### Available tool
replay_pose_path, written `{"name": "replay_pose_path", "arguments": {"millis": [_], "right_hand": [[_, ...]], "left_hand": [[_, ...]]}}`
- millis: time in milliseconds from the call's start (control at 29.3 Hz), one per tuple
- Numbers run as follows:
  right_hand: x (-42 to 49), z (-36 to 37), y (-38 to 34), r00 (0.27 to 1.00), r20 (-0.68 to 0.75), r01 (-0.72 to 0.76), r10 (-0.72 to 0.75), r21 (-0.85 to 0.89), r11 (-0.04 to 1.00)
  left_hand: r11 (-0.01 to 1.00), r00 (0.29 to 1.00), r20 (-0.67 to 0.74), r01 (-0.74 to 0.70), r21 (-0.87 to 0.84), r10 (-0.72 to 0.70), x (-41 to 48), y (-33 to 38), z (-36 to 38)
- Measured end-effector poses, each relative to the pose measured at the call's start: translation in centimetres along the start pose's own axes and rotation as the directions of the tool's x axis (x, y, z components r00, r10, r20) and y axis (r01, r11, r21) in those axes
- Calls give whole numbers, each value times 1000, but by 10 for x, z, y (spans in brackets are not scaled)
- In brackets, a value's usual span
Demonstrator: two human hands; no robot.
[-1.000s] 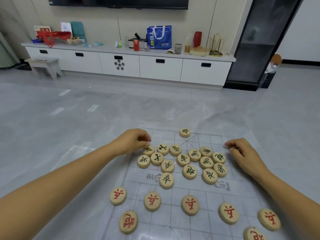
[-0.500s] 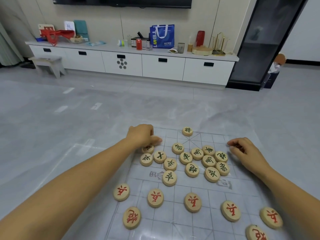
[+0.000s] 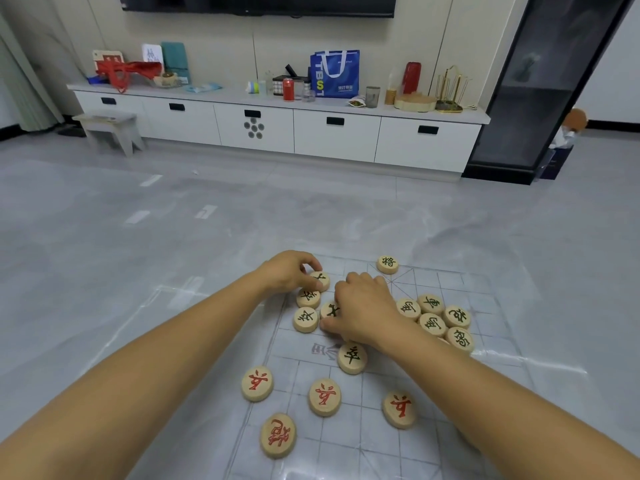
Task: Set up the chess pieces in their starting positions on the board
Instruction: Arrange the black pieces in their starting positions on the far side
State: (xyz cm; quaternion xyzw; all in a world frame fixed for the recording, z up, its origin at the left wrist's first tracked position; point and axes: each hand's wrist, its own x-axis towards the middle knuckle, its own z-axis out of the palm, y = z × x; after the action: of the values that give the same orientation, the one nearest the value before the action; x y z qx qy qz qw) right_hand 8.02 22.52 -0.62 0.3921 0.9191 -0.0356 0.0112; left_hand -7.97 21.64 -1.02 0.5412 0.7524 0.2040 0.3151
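Head view: "TBS" bag [image 3: 334,74] (blue), "將" piece [image 3: 387,264]

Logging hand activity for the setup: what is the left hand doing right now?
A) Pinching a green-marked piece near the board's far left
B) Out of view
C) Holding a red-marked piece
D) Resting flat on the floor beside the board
A: the left hand has its fingers curled round a green-marked piece near the far left of the board, while the red-marked pieces lie untouched nearer the person.
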Motion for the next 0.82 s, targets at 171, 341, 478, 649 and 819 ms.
{"name": "replay_pose_path", "arguments": {"millis": [171, 341, 478, 649, 819], "right_hand": [[3, -19, 41, 995, -86, -38, 59, 220, 975], [5, -24, 146, 952, -66, -258, 299, 350, 901], [15, 0, 164, 962, -16, -228, 273, 507, 831], [23, 14, 168, 955, 2, -220, 297, 679, 700], [30, 21, 169, 946, -12, -223, 324, 703, 675]], "left_hand": [[993, 996, -73, 55, 103, -47, 6, 5, 7], [983, 987, -153, 73, 166, -47, 14, 17, 14], [991, 991, -129, 61, 121, -45, 31, 37, 28], [995, 982, -185, 41, 93, -23, 44, 43, 36], [992, 978, -205, 54, 115, -29, 53, 52, 43]]}}
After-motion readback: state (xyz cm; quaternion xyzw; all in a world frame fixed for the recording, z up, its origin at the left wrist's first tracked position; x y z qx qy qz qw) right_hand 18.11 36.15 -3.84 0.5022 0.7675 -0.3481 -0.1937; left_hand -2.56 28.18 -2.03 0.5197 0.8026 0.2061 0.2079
